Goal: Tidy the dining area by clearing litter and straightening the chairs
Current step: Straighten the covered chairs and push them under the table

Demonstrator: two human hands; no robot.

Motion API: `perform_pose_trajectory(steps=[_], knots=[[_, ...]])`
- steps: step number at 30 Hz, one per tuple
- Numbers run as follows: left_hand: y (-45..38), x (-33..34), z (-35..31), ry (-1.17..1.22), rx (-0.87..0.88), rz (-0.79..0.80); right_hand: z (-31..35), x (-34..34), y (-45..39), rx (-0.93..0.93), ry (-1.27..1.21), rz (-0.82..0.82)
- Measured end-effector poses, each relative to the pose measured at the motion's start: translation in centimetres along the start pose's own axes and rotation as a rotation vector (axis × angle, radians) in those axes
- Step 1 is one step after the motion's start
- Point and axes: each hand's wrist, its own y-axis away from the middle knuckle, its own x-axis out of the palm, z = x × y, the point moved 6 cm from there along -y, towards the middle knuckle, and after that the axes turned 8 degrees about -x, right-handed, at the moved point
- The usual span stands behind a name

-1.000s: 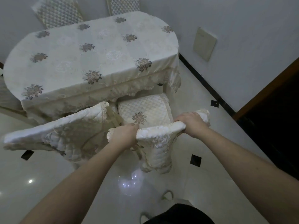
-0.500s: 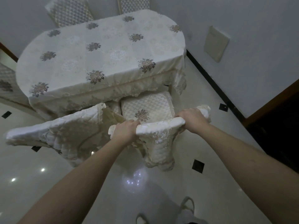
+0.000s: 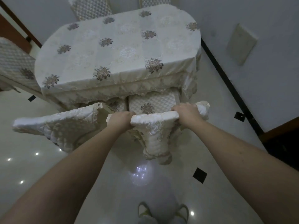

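Note:
A cream quilted chair (image 3: 155,120) stands at the near side of the oval dining table (image 3: 119,50), its seat partly under the lace-edged tablecloth. My left hand (image 3: 121,118) grips the left end of the chair's top rail. My right hand (image 3: 186,112) grips the right end of the same rail. A second covered chair (image 3: 59,126) stands just to the left, its backrest angled away from the table. No litter shows on the tabletop.
Two more chair backs (image 3: 90,7) rise behind the table, and another chair (image 3: 14,62) stands at its left end. A wall with a dark skirting (image 3: 226,78) runs close on the right. A dark doorway (image 3: 288,143) opens at the right. Glossy tiled floor (image 3: 145,183) lies around my feet.
The chair I hold has slid further toward the table, its seat going deeper under the cloth. Both hands keep their grip on the rail. My view has moved closer.

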Motion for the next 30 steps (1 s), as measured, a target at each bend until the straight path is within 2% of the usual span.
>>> perform_pose_trajectory(steps=[7,30], knots=[[-2.8,-0.1,0.2,-0.010,-0.069,0.072,-1.4,-0.4,-3.1,0.003,-0.016,0.038],[-11.5,-0.8,1.9,0.026,-0.027,-0.034,-3.8,-2.7,-11.2,-0.027,0.046,0.028]])
